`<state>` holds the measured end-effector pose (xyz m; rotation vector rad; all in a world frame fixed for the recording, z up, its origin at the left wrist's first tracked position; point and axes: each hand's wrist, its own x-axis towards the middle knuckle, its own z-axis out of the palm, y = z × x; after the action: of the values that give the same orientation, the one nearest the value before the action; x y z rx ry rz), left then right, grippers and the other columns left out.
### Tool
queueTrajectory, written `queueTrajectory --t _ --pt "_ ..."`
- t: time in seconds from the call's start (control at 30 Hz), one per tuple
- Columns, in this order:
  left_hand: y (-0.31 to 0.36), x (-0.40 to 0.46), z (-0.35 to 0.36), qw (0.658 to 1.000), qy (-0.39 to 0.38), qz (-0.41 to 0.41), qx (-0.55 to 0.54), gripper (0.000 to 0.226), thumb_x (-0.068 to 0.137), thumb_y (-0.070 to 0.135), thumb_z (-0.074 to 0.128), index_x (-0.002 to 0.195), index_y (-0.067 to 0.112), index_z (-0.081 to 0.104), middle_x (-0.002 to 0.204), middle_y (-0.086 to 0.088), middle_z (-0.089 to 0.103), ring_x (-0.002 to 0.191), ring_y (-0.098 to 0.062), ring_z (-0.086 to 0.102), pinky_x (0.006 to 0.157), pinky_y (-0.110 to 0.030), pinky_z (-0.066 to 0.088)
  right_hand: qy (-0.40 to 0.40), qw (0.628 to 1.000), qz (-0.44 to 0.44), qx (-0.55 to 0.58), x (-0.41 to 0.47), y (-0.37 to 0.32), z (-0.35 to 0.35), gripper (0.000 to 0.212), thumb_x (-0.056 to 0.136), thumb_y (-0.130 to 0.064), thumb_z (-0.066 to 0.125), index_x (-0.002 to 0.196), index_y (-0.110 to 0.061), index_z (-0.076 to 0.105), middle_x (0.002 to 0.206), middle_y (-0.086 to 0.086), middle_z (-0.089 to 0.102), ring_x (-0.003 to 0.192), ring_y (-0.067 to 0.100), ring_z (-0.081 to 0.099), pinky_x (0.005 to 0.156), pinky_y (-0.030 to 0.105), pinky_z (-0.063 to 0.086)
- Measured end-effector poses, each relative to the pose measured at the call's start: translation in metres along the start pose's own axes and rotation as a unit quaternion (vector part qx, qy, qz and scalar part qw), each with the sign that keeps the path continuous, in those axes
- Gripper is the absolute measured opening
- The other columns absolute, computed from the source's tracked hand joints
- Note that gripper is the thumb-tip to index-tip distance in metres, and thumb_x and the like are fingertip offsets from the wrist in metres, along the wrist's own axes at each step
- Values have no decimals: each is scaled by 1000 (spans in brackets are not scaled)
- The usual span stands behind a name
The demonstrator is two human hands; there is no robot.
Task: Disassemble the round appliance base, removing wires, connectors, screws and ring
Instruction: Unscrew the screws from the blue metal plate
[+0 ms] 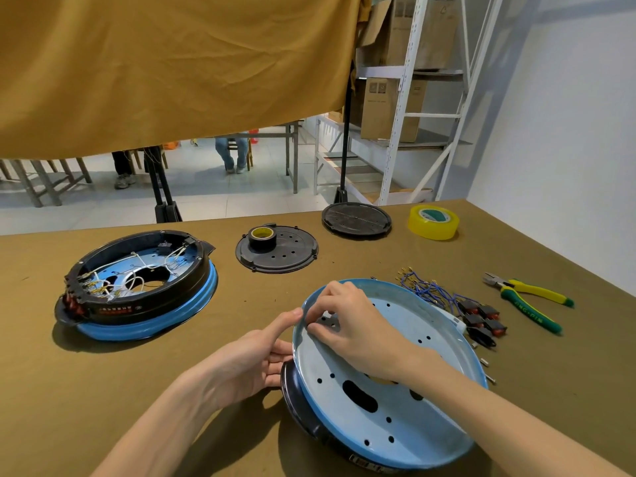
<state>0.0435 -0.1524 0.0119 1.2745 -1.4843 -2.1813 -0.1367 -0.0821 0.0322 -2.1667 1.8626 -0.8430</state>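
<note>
Fingers of the right hand curl together, pinching the far-left rim of the round pale-blue metal appliance base; the left hand holds the same rim from outside, thumb pressed on the edge and the other fingers curled under it. That base sits tilted on the olive cloth-covered counter, nearest the viewer, with a black plastic ring showing under its left edge. Left of the base and well apart stands a second blue-and-black round base, full of white wires. Beyond the base lie two black perforated round covers, one carrying a roll of black tape. To the right of the base are a pile of blue wires with black-and-red switches, green-and-yellow pliers, and farther back a yellow tape roll. Small loose screws lie just beside the base's right rim.
</note>
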Motion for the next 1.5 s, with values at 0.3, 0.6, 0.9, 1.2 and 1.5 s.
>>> queueTrajectory --t 0.3,0.6,0.9,1.2,1.5 --pt "1 -2 4 1000 0 8 -6 85 72 67 70 113 -7 69 78 -9 76 59 -12 71 57 -21 55 5 1000 3 -9 0 -2 -1 7 96 -32 68 100 -28 73 104 -8 52 104 13 44 96 35 40" --pt "1 -2 4 1000 -4 6 -12 81 72 68 70 109 -5 70 76 -7 77 60 -12 72 57 -20 55 5 999 2 -35 1 0 1 11 97 -36 65 101 -27 70 101 -9 49 101 12 39 93 32 38" --pt "-1 2 3 1000 7 18 0 85 69 71 69 109 -4 70 77 -8 76 61 -12 72 58 -21 56 17 998 7 53 -1 4 1 5 104 -28 55 100 -27 56 99 -12 55 95 5 47 81 21 37" --pt "-3 3 3 999 44 19 12 69 81 69 61 84 3 79 70 -8 73 56 -13 69 54 -22 56 147 906 105 383 0 6 -43 8 106 -10 49 102 -5 54 96 9 78 77 15 68 62 23 52" --pt "0 -8 -9 996 87 30 17 91 65 73 64 110 -6 69 86 -17 79 75 -24 75 60 -29 59 148 949 276 28 -96 99 -76 13 103 -23 57 91 -25 60 78 -5 67 68 10 60 58 18 41"
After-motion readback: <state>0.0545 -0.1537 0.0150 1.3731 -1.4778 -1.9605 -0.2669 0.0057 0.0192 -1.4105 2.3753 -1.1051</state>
